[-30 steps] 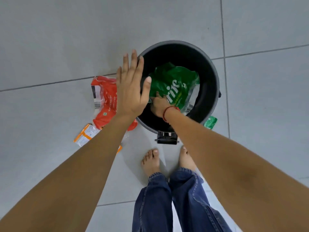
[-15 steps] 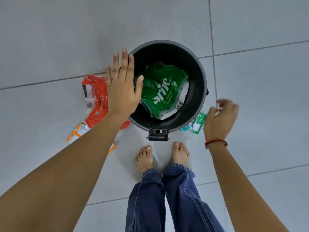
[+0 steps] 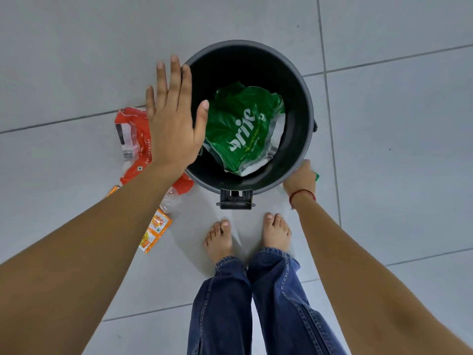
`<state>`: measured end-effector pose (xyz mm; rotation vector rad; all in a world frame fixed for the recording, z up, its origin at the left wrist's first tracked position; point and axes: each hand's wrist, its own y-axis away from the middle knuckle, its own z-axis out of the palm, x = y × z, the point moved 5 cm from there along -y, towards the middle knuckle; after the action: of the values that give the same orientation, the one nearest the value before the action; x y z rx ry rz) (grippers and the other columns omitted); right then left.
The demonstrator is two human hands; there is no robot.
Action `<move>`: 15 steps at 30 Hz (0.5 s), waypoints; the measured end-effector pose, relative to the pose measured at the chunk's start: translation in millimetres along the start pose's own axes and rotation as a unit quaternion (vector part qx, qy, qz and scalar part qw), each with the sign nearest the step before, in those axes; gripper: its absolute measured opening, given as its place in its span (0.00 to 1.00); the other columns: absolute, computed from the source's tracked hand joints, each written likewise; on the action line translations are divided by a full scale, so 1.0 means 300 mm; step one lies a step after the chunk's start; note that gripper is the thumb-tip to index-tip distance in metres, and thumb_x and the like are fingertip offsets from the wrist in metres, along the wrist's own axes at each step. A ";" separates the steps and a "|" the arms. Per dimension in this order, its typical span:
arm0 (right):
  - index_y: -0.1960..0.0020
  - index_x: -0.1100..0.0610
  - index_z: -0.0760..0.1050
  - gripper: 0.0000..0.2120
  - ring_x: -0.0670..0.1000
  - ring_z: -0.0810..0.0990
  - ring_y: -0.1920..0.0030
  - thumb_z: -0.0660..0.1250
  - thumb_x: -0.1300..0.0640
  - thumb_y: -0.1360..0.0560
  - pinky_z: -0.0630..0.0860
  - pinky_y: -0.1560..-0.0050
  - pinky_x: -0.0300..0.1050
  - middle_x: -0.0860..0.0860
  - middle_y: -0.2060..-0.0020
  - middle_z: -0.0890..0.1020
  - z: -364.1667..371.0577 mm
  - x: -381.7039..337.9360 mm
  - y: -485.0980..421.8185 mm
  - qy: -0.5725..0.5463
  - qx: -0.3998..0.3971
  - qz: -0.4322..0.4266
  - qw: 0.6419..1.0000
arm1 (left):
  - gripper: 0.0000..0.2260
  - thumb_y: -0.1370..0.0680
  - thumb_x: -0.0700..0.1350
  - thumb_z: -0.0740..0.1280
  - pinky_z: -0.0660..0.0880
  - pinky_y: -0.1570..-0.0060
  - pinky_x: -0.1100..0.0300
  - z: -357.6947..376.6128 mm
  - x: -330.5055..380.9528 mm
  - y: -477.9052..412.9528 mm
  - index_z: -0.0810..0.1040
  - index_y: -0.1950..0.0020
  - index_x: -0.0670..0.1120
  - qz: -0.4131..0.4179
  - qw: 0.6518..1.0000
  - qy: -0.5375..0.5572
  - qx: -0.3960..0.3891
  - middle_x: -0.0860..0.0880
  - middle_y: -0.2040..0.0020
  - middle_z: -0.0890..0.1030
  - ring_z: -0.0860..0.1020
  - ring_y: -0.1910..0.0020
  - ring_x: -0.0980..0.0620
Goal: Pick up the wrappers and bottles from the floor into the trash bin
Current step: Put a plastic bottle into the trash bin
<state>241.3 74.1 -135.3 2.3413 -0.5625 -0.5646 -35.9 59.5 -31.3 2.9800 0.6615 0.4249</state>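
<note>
A black round trash bin [image 3: 304, 103] stands on the floor in front of my feet, with a large green wrapper [image 3: 240, 129] lying inside it. My left hand [image 3: 174, 124] hovers flat, fingers spread, over the bin's left rim and holds nothing. My right hand [image 3: 298, 179] is down at the bin's near right side, over a small green wrapper [image 3: 316, 176] of which only a corner shows. Whether its fingers grip that wrapper is hidden. A red wrapper [image 3: 133, 134] and an orange sachet [image 3: 153, 234] lie on the floor left of the bin, partly under my left arm.
The floor is grey tile with dark grout lines. The bin's foot pedal [image 3: 235, 199] juts toward my bare feet [image 3: 220, 242], which stand just short of it. A bit of clear plastic [image 3: 171, 198] lies beside the red wrapper.
My right hand let go of the large green wrapper in the bin, swung out to the right, then dropped onto the small green wrapper. My left hand stayed over the rim.
</note>
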 end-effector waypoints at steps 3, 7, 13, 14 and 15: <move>0.37 0.63 0.67 0.22 0.47 0.76 0.62 0.69 0.56 0.26 0.76 0.59 0.36 0.52 0.55 0.75 -0.250 -0.077 0.071 -0.231 0.211 -0.020 0.950 | 0.26 0.17 0.54 0.50 0.49 0.24 0.44 -0.004 0.001 0.001 0.53 0.22 0.42 -0.003 1.000 0.000 -0.006 0.42 0.21 0.52 0.49 0.22 0.42; 0.33 0.53 0.69 0.34 0.53 0.80 0.48 0.72 0.38 0.32 0.77 0.44 0.42 0.53 0.50 0.75 -0.217 -0.070 0.230 -0.267 0.211 -0.118 0.933 | 0.26 0.16 0.52 0.51 0.49 0.25 0.44 -0.007 0.002 0.003 0.53 0.22 0.42 -0.003 1.000 0.009 -0.008 0.42 0.21 0.53 0.49 0.22 0.42; 0.29 0.58 0.64 0.34 0.51 0.75 0.43 0.70 0.44 0.28 0.76 0.46 0.47 0.53 0.41 0.76 -0.313 -0.467 0.336 -0.136 0.095 -0.252 0.954 | 0.23 0.17 0.46 0.49 0.48 0.24 0.43 -0.008 0.000 0.001 0.54 0.22 0.43 -0.011 0.998 0.058 -0.005 0.43 0.21 0.53 0.48 0.22 0.43; 0.30 0.56 0.64 0.33 0.52 0.76 0.42 0.68 0.40 0.28 0.77 0.49 0.47 0.53 0.41 0.76 -0.281 -0.415 0.317 -0.122 0.142 -0.260 0.947 | 0.23 0.17 0.46 0.49 0.48 0.24 0.43 -0.007 -0.001 0.002 0.54 0.22 0.43 -0.011 0.998 0.061 -0.005 0.43 0.21 0.53 0.48 0.22 0.43; 0.31 0.55 0.66 0.29 0.52 0.77 0.45 0.67 0.41 0.26 0.77 0.52 0.46 0.52 0.42 0.77 -0.315 -0.410 0.284 -0.138 0.190 -0.259 0.937 | 0.23 0.17 0.46 0.49 0.48 0.24 0.43 -0.007 -0.002 0.002 0.54 0.22 0.42 -0.011 0.998 0.061 -0.004 0.43 0.21 0.53 0.48 0.22 0.43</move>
<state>170.2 126.2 18.1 2.8173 -0.1708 -1.1239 -36.7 58.7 -29.3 2.9548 0.7009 0.6104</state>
